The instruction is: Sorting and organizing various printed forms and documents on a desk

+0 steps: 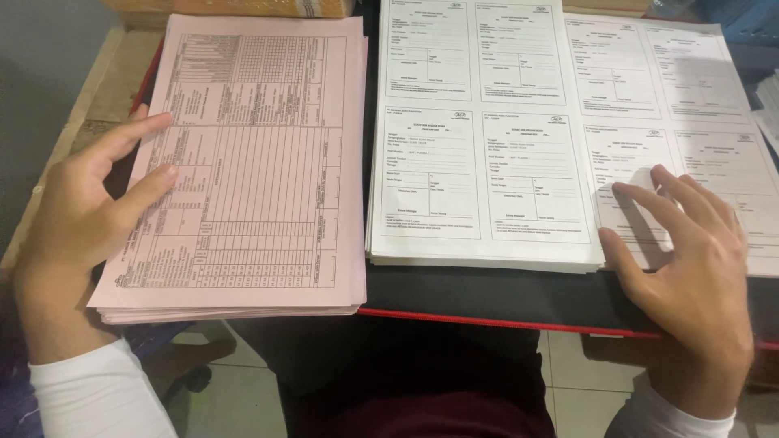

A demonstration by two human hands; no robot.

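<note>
Matt paper throughout — the pink forms (251, 162) and white forms (479, 138) — on a smooth, dark, red-edged table (487, 296).

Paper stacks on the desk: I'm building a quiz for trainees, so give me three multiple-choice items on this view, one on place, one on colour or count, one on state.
1. Where does the left hand rest?
A. On the left edge of the pink stack
B. On the middle white stack
C. On the floor

2. How many stacks of paper lie side by side on the desk?
A. One
B. Three
C. Six

3. What is the right hand doing?
A. Clenched in a fist
B. Holding a pen
C. Lying open, fingers spread on the right white stack

Answers:
1 A, its fingertips lie on the pink sheets' left margin.
2 B, one pink and two white stacks show.
3 C, the fingers lie flat on the top sheet, with nothing gripped.
</note>
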